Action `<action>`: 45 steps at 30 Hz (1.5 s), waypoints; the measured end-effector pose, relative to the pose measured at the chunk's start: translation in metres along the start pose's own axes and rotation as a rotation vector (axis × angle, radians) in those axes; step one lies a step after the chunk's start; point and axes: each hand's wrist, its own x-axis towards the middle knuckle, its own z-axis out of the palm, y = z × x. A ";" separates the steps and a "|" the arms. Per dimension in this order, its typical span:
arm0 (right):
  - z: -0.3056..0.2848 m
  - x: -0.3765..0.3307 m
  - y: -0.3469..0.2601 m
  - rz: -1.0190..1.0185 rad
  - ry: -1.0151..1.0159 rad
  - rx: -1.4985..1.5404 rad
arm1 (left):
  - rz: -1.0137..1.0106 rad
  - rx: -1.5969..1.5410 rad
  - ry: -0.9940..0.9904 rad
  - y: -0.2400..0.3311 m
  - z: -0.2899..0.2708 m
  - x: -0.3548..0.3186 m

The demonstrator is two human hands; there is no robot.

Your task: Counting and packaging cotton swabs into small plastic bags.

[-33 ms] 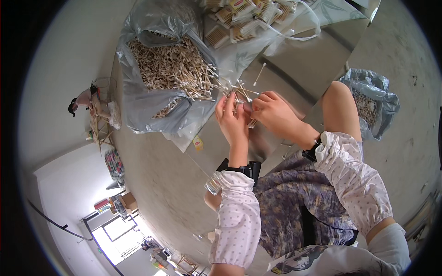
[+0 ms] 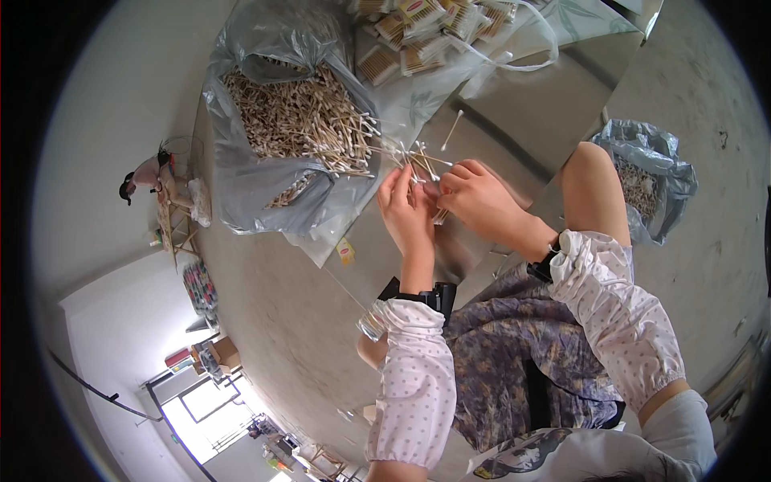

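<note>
Straight into the head view: held swabs (image 2: 424, 157) between both hands, just beside the mouth of the grey bag (image 2: 257, 189), with white tips fanned out above the fingers and a few ends poking out below. Had left hand (image 2: 408, 221) closed on the thin sticks, with thumb and fingers clamped around the bunch. Had right hand (image 2: 486, 201) curled opposite, with fingertips bunched together close to the lower ends; could not tell whether pinching sticks or only resting there, given the cover of the knuckles.

Now, the handling! Looked light, next to nothing even by the handful. Seemed stiff along the stick, soft at the tip, and quite likely to snap under a hard bend. Appeared smooth too, so probably prone to slide and splay out of a loose grip. Seemed best gripped mid-stick, gently but all round, well away from the cotton.

Saw a stray swab (image 2: 453, 130) apart from the bunch, on the shiny table (image 2: 514, 96). Spotted a tangled pile (image 2: 301, 112) inside the bag, mostly criss-crossed, and packs (image 2: 418, 36) heaped farther off. Noticed another bag (image 2: 671, 189) to the right, beyond the knee (image 2: 594, 181).
</note>
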 end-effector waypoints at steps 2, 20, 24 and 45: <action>0.001 -0.002 0.002 -0.019 0.069 0.005 | -0.012 -0.053 -0.012 0.006 0.001 -0.009; -0.009 -0.001 0.005 0.046 -0.048 -0.077 | 0.027 0.037 0.096 0.019 -0.011 -0.025; -0.007 0.001 0.004 0.021 -0.033 -0.093 | 0.057 0.121 0.022 0.022 -0.012 0.005; -0.012 0.008 0.001 0.066 -0.122 -0.041 | -0.125 -0.161 -0.081 0.000 -0.004 0.039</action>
